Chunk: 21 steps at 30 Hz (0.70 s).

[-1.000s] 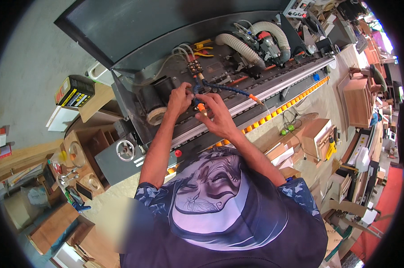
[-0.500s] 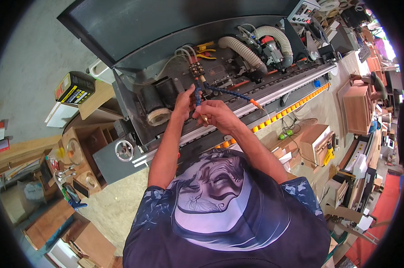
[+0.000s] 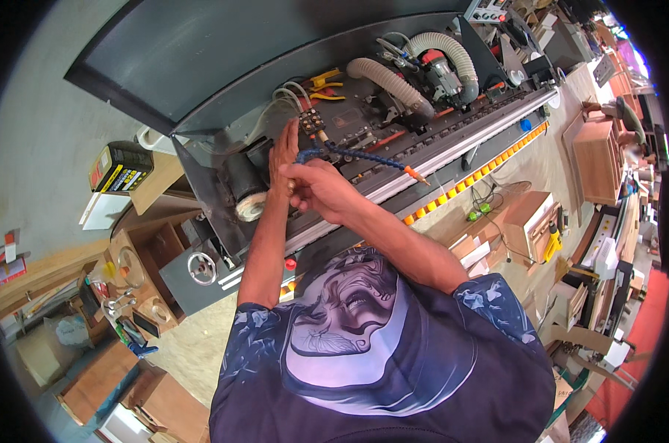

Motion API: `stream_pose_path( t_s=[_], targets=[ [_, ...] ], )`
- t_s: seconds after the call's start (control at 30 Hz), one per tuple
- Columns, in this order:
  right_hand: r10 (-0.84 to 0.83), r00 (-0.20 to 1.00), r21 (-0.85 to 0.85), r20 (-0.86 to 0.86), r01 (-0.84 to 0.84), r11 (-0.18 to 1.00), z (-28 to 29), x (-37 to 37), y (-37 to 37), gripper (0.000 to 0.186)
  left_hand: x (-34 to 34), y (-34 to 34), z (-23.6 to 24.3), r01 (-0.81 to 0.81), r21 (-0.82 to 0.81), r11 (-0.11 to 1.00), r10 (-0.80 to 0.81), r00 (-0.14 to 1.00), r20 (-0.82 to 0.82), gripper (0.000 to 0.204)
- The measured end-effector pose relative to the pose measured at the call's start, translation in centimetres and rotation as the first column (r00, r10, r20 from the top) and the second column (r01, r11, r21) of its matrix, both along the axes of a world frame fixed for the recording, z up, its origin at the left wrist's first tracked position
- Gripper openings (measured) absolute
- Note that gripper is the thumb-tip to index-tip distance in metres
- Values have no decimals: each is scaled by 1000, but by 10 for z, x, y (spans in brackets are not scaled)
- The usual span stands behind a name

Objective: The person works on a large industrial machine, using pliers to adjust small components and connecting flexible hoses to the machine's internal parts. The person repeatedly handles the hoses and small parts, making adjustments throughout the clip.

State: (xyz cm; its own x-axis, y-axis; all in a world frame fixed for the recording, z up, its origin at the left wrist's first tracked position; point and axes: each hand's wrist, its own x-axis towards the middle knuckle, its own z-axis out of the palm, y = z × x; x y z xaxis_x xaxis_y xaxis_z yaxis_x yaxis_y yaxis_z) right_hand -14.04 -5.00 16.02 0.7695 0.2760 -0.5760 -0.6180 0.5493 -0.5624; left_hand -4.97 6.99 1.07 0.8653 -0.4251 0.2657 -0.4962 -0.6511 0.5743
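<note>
My right hand [image 3: 323,190] is closed around the lower end of a short blue segmented hose [image 3: 307,155]. A bit of its brass nozzle [image 3: 291,186] shows by my fingertips. Close against it, my left hand [image 3: 281,159] is held edge-up with its fingers stretched out straight, its palm toward the nozzle. Both hoses hang from a small dark valve block [image 3: 311,122] fed by clear tubes. The second blue segmented hose [image 3: 371,156] runs off to the right and ends in an orange nozzle [image 3: 414,173].
All this is inside an edge-banding machine with a raised dark cover [image 3: 223,52]. Yellow-handled pliers [image 3: 325,80] lie behind the valve block. Ribbed ducts [image 3: 390,83] and a red-capped motor [image 3: 439,70] stand to the right. A black cylinder [image 3: 242,177] and a handwheel [image 3: 202,268] are at the left.
Both hands have moved left, and my right hand has swung the short hose's nozzle toward my left palm. My left fingers, which were beside the hose, are now straightened upward. The view has shifted slightly.
</note>
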Motion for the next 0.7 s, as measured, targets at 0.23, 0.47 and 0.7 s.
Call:
stream_pose_path(
  t_s=[0.23, 0.47, 0.7],
  targets=[
    [-103, 991, 13, -89, 104, 994, 0, 31, 40, 29, -3, -3, 21, -31, -5, 1000, 29, 988, -153, 95],
    [-202, 973, -5, -112, 203, 979, 8, 56, 50, 25, -2, 2, 10, -43, -20, 999, 40, 986, -160, 93],
    [-172, 978, 32, -115, 177, 984, -2, 44, 46, 24, 6, -1, -6, -60, -31, 998, 56, 990, -129, 91]
  ],
)
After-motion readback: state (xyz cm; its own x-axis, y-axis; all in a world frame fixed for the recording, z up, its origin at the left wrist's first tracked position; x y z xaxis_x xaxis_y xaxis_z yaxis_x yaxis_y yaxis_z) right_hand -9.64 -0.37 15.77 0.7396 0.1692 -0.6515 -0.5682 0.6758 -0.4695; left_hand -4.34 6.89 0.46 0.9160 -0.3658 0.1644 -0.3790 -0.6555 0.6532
